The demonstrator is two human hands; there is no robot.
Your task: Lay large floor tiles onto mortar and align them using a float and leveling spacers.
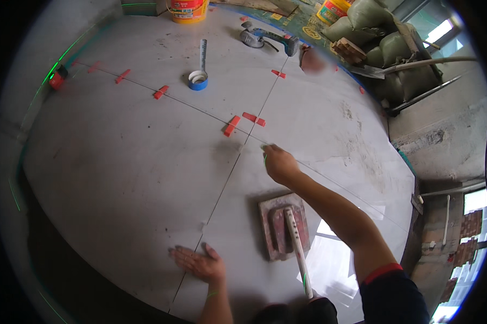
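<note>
Grey tiles [119, 151], four, left fingers [185, 260] open, empty, right fingers [271, 153] curled, hold unclear

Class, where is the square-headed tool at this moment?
In the head view, the square-headed tool rests on the tiles just right of lower centre, between the left hand and the right forearm.

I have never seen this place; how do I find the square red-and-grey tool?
On the light-grey tile floor, find the person's bare right forearm. Just left of it rests a square, worn red-and-grey tool. Its long, pale, dotted handle sets it apart from the small red wedges.
</note>
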